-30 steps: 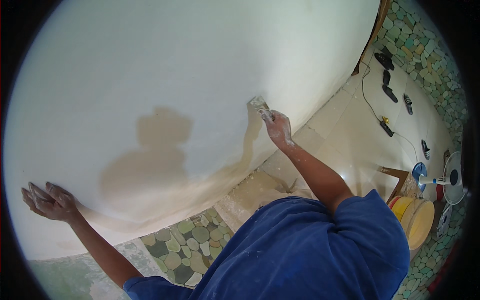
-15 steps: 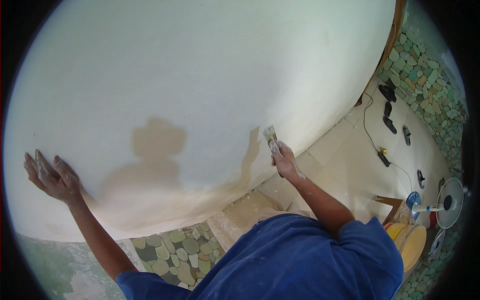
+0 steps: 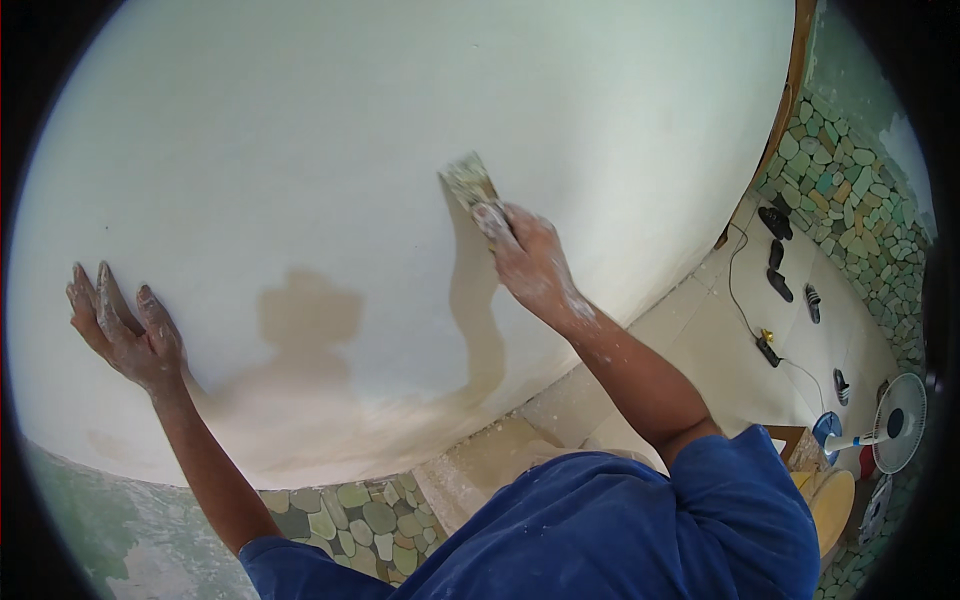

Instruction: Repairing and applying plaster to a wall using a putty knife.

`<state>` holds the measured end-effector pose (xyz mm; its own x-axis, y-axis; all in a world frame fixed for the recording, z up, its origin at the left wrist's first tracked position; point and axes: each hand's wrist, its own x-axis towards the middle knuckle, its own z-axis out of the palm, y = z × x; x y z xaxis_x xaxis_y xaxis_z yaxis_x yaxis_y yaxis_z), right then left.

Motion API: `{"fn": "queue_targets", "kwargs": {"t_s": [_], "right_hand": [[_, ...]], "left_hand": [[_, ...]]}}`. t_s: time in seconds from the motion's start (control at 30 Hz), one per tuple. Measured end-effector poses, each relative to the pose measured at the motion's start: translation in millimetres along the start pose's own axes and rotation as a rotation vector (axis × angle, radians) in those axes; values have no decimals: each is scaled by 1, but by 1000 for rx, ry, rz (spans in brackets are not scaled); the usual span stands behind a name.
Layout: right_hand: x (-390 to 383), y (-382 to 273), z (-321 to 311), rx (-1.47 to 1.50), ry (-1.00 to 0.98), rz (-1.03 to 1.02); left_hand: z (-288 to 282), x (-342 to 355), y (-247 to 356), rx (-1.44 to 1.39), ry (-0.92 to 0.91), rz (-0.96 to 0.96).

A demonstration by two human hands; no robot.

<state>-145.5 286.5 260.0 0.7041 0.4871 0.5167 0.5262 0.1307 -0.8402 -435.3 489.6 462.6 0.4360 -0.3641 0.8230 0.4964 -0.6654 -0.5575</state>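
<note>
My right hand (image 3: 530, 262) is wrapped round the handle of a putty knife (image 3: 468, 182). Its broad blade, smeared with pale filler, points up and to the left and is at or very near the white wall (image 3: 330, 120); whether it touches is hard to tell. At the left, my left hand (image 3: 130, 335) rests on the same wall, fingers spread and dusted white, holding nothing. White smears mark my right wrist too. Shadows of my head and right arm fall on the wall between the hands.
Pebble-stone paving (image 3: 360, 515) lies below the wall. On the tiled floor at right are several slippers (image 3: 780, 284), a power strip (image 3: 768, 351) with a cord, a standing fan (image 3: 898, 423) and a yellow round container (image 3: 830, 505). Brown wood trim (image 3: 782, 130) edges the wall.
My right hand has moved up and left with the putty knife, farther over the wall. The left hand appears slightly higher and more to the right in view, still spread.
</note>
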Motion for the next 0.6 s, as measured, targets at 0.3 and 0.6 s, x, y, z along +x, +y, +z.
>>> {"fn": "queue_targets", "kwargs": {"t_s": [0.3,0.6], "right_hand": [[-19,8,-9,51,-108,354],[-40,5,-10,304,-10,491]], "left_hand": [[-1,0,-2,-32,13,-52],[-4,-2,-10,-101,22,-43]]}}
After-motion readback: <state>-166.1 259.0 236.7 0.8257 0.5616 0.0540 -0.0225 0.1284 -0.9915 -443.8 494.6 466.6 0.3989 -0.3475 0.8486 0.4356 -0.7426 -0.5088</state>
